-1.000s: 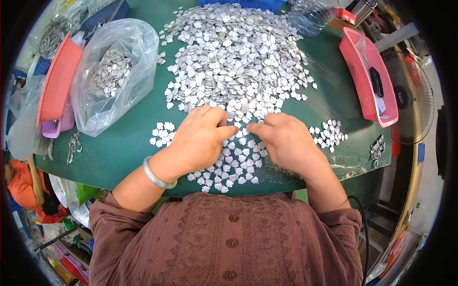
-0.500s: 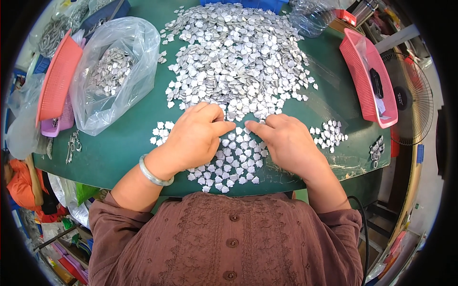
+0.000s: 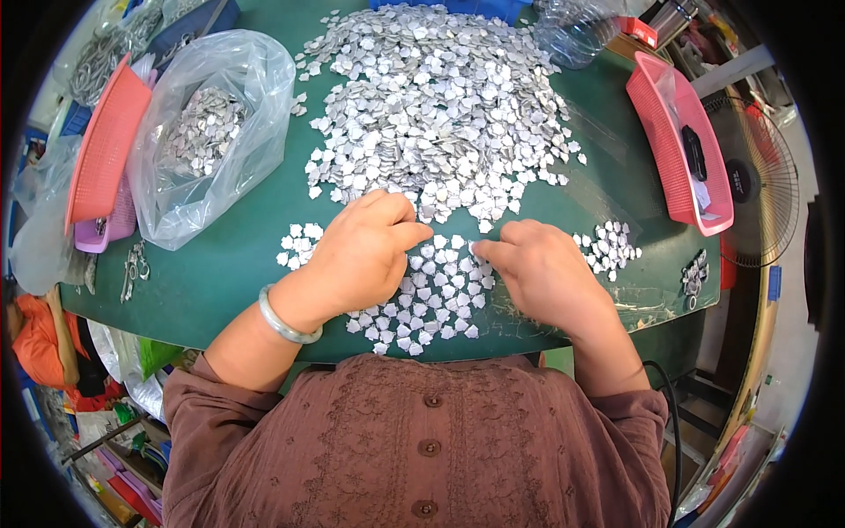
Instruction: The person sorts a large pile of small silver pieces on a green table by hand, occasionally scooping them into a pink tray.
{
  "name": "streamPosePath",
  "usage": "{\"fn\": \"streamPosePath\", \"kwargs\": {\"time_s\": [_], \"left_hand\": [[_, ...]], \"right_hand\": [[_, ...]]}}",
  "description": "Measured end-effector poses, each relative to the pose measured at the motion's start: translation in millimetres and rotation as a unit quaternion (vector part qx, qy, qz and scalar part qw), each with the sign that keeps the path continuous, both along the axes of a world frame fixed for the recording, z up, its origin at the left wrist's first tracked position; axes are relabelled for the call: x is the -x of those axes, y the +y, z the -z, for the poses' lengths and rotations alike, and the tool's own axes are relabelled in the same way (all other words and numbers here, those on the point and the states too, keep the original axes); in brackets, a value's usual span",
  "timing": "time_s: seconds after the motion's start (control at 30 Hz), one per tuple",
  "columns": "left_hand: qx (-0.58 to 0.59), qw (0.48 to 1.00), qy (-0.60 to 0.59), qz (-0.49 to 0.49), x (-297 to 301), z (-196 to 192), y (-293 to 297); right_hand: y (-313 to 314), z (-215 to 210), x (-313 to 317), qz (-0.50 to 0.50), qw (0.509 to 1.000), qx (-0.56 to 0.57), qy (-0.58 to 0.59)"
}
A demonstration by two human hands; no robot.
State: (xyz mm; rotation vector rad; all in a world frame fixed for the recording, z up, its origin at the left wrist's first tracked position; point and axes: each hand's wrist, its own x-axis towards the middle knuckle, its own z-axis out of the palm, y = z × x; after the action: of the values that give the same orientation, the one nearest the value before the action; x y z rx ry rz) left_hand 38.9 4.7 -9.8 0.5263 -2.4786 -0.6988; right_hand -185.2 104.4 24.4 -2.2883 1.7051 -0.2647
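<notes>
Both hands lie palm-down on the green table [image 3: 220, 264] near its front edge, over a thin spread of small silver pieces [image 3: 431, 299]. The left hand [image 3: 365, 255] has its fingers curled onto the pieces; the right hand [image 3: 541, 268] points its fingertips toward the left — whether either pinches a piece, I cannot tell. A big heap [image 3: 431, 106] fills the middle toward the back edge. A clear bag [image 3: 211, 132] of pieces sits left, a pink tray [image 3: 678, 150] at the right edge.

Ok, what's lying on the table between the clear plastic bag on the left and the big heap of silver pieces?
In the head view, mostly bare green table separates the plastic bag from the heap, with a few stray silver pieces near the heap's edge.
</notes>
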Motion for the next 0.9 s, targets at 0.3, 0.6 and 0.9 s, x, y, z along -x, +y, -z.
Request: {"fn": "streamPosePath", "kwargs": {"time_s": [0.3, 0.6, 0.9], "left_hand": [[0.007, 1.0, -0.008, -0.002, -2.2, -0.9, -1.0], [0.013, 0.999, -0.041, -0.029, -14.1, -9.6, -8.1], [0.029, 0.997, -0.07, 0.0, -19.3, -10.8, -5.8]], "right_hand": [[4.8, 0.9, 4.4, 0.002, 0.999, 0.029, -0.042], [-2.3, 3.8, -7.6, -0.009, 0.999, 0.029, -0.023], [-19.5, 7.1, -14.2, 0.003, 0.999, 0.016, -0.027]]}}
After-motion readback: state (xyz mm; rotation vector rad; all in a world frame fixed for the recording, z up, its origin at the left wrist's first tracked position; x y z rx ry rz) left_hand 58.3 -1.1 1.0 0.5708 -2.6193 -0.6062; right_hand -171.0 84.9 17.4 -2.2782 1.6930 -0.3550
